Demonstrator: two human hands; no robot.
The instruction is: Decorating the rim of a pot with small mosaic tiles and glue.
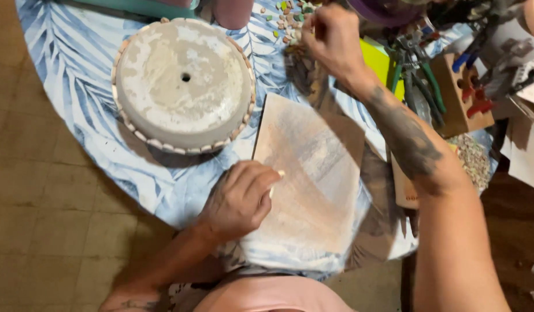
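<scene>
Worktop (76,52) under a blue leaf-print cloth. Large round pot (183,84) sits upside down, drain hole up, small tiles ringing its rim, so the side wall is reachable. Beside it a flat pale board (313,185) lies just before the person. Left hand (239,199) rests on the board's near edge, fingers curled, pinching a small pale tile piece (277,180). Right hand (332,36) reaches to the loose coloured tile bits (287,20); fingers bunched, whether holding one cannot tell. Pliers (420,75) lie right; nothing inside the pot visible.
</scene>
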